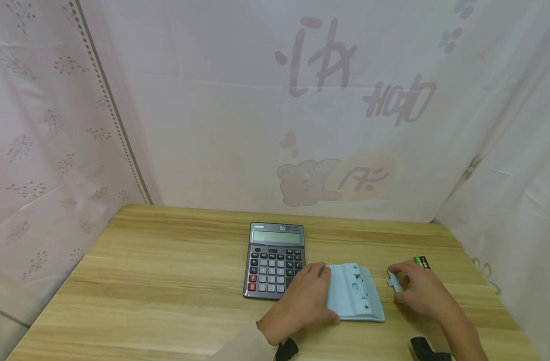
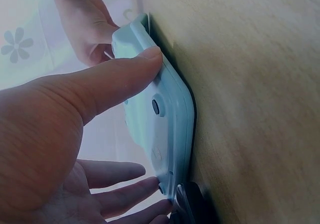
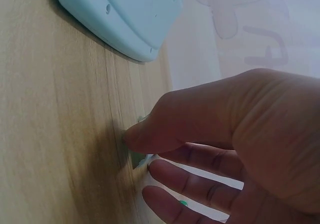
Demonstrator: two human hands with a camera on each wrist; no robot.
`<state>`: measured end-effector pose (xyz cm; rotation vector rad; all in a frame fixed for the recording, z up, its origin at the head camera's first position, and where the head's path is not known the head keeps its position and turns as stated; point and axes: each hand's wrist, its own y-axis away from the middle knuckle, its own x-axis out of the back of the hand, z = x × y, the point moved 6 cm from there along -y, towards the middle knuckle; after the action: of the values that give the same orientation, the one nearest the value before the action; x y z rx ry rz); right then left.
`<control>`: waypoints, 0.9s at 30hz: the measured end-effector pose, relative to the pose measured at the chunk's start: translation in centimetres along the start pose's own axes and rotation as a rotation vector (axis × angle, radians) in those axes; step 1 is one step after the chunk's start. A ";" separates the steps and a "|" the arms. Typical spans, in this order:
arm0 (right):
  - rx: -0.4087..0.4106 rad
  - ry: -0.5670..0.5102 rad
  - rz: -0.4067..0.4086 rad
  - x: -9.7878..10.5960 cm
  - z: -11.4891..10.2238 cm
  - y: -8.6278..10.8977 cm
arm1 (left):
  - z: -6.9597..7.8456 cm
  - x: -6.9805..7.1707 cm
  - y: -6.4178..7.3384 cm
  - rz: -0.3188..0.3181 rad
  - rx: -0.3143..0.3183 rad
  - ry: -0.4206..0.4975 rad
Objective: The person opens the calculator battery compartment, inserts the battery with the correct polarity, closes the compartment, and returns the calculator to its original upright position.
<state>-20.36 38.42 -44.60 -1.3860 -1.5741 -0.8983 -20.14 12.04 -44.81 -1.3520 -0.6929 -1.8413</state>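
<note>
A light blue calculator [image 1: 340,296] lies back side up on the table, its battery compartment [image 1: 359,287] uncovered. My left hand [image 1: 305,297] grips it along the left side; in the left wrist view the thumb is on one edge and the fingertips reach the opposite one. To the right, my right hand [image 1: 420,287] pinches a small light blue battery cover [image 1: 394,282] between thumb and fingers. The right wrist view shows the cover low over the wood, mostly hidden by the thumb. A green and black battery [image 1: 421,261] lies just behind the right hand.
A dark grey calculator [image 1: 275,265] lies face up beside the left hand, which overlaps its lower right corner in the head view. Black wrist-worn pieces [image 1: 287,349] show at the front. Printed curtains [image 1: 211,125] hang behind the wooden table [image 1: 166,281] and along its sides.
</note>
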 end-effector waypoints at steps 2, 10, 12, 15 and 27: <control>-0.002 0.005 -0.003 0.0 0.0 0.0 | 0.0 0.0 0.0 -0.001 0.000 0.000; -0.004 0.020 -0.011 0.0 0.0 -0.1 | -0.1 0.0 0.1 -0.003 0.000 0.006; -0.004 0.022 -0.013 0.0 0.0 0.0 | -0.1 0.1 0.1 -0.002 0.000 0.009; -0.007 0.017 -0.022 0.0 0.0 0.0 | -0.1 0.1 0.1 -0.001 0.000 0.011; -0.046 -0.058 -0.040 0.6 0.3 0.6 | 0.0 0.1 0.1 0.015 -0.003 -0.003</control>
<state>-19.81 38.98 -44.17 -1.4283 -1.6397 -0.9310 -20.06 11.94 -44.72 -1.3588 -0.6801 -1.8294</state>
